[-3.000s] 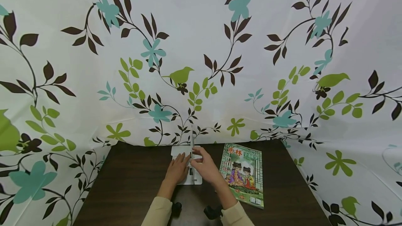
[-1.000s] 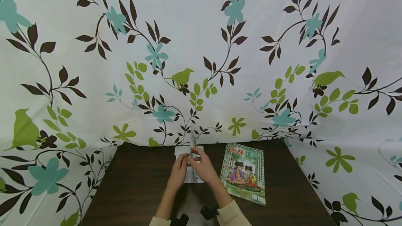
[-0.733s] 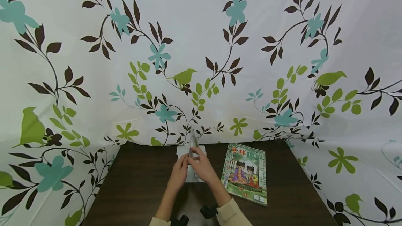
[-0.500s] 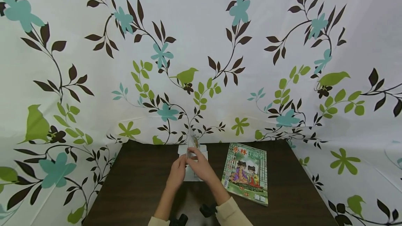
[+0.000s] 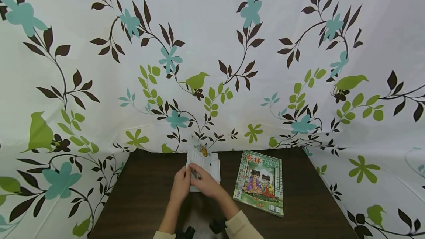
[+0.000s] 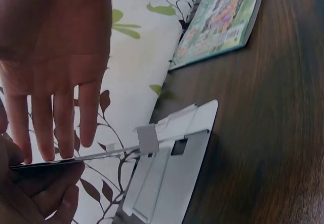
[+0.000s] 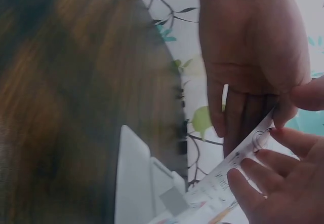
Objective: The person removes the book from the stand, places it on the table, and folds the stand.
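Observation:
A white stand, like a folding book stand, has a flat base (image 6: pixel 174 183) lying on the dark table. Its thin upright panel (image 5: pixel 196 156) leans left, showing printed lines and an orange figure. Near the panel's lower edge, my left hand (image 5: pixel 180 186) holds it between fingers and thumb. Straight left fingers (image 6: pixel 63 117) meet the panel in the left wrist view. My right hand (image 5: pixel 206 183) pinches the same edge from the right, fingertips close to the left ones. A small grey tab (image 6: pixel 147 139) sits where panel and base meet. The hands partly hide the base in the head view.
A green illustrated magazine (image 5: pixel 259 183) lies on the table (image 5: pixel 139 194) to the right of the stand. Behind and at both sides hangs a white cloth (image 5: pixel 212 47) with leaves, birds and flowers.
My left hand has come off the base to the panel. The panel, edge-on before, has swung left and shows its face. Both hands have shifted slightly left and nearer with it.

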Available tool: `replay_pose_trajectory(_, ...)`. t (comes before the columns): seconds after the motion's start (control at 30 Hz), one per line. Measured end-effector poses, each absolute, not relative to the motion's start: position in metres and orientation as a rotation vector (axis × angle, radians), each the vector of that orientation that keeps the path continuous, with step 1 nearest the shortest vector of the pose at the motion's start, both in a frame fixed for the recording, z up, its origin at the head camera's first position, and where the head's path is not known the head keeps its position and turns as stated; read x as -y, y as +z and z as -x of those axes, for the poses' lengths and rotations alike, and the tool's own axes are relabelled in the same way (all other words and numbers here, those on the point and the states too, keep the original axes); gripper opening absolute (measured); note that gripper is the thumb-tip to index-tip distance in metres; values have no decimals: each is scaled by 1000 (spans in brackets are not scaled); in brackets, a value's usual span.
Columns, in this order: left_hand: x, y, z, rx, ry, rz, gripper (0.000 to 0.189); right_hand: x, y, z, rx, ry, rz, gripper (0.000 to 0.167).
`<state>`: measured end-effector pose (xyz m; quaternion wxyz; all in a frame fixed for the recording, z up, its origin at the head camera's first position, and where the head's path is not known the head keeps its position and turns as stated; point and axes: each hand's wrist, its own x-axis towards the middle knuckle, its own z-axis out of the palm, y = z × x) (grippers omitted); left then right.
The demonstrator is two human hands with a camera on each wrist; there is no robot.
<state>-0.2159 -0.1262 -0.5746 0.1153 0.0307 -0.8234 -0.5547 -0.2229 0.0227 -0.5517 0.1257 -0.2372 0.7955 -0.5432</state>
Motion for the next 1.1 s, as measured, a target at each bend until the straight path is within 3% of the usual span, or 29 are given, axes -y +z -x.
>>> replay_pose_trajectory(0.17,131,-578,214,2438,-1530,-113,18,-19,-563,219,-2392,-1505,686,67)
replay_pose_trajectory(0.37,138,-581,210,2495,-1436,-270,29,-15,-578,215,-2462,-1432,687,66)
replay_pose_trajectory(0.57,149,-595,206,2552,-1315,-378,38,-8,-594,209,-2747,-978,809,67)
replay_pose_trajectory(1.1,168,-641,195,2649,-1299,-548,44,14,-622,195,-2996,-296,891,65)
